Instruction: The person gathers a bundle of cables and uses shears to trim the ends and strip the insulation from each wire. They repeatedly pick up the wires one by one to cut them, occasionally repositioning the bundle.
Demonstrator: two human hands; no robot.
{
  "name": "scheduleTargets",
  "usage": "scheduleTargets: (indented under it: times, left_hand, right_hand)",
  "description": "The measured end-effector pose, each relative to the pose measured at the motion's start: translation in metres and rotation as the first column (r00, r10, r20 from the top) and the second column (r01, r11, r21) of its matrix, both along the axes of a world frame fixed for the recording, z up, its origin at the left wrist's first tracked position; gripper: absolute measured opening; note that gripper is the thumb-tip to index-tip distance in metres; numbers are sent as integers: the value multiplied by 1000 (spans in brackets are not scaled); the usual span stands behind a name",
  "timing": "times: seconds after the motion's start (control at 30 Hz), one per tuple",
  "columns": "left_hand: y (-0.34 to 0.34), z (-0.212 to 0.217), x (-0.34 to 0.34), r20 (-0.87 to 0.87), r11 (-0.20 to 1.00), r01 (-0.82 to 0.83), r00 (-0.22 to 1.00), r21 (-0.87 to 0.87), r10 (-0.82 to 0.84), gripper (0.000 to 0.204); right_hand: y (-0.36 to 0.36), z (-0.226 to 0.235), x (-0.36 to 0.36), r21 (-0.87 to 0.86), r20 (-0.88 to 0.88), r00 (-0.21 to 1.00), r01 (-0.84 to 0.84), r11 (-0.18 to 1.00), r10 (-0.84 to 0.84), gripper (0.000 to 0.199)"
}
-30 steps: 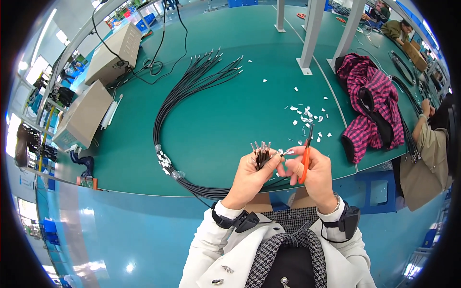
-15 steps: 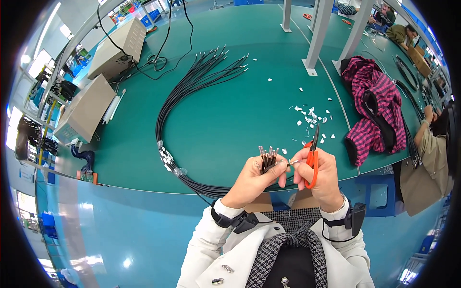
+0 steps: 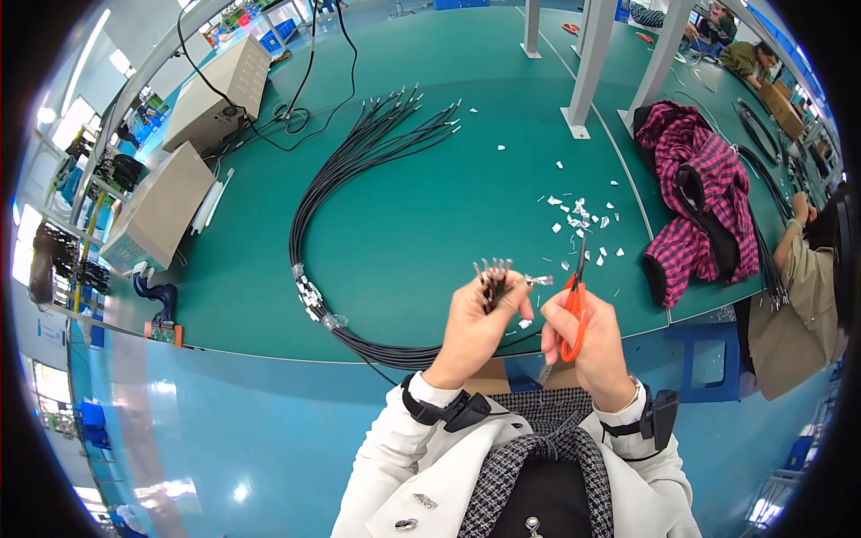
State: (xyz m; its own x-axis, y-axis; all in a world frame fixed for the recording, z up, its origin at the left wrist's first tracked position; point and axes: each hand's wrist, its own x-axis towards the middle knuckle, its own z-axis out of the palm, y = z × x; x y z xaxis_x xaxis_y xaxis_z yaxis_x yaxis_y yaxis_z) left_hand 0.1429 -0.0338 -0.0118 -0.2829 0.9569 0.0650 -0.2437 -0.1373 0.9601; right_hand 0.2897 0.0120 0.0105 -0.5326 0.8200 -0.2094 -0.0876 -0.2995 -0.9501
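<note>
My left hand is closed around the end of a bundle of thin black cables. Several stripped, silvery cable ends stick up out of the fist, and one end points right from between thumb and finger. Orange-handled scissors are in my right hand, their dark blades pointing up and away. A small gap separates the two hands. From my left hand the bundle curves left and back across the green table, bound with clear wrap and white pieces, to its fanned far ends.
White scraps lie scattered beyond the scissors. A pink-and-black checked garment lies to the right, near grey metal posts. Beige instrument boxes stand at the left. Another person's hand is at the far right.
My right hand has drawn away from the cable end beside my left hand, moving slightly down and right with the scissors. My left hand still grips the bundle.
</note>
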Motion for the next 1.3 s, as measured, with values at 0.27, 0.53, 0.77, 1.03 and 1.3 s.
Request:
scheduleTargets:
  times: [0.27,0.53,0.77,1.03,1.3]
  left_hand:
    - [1,6,-10,82,993,35,996,-112,-26,15]
    - [1,6,-7,83,996,24,996,-88,-17,13]
    - [0,6,-8,74,995,29,997,-92,-23,12]
    - [-1,7,-5,106,998,16,994,-63,-10,11]
    - [-3,8,-7,100,997,7,995,-76,0,12]
  right_hand:
    - [-12,-10,7,116,324,928,-231,966,184,27]
    - [-14,-4,4,136,336,928,-214,967,158,30]
    - [-16,-5,2,189,342,933,-184,965,111,27]
    - [-16,-17,-2,409,439,898,-192,892,-9,27]
    - [-12,-19,-3,676,560,797,-280,682,-228,21]
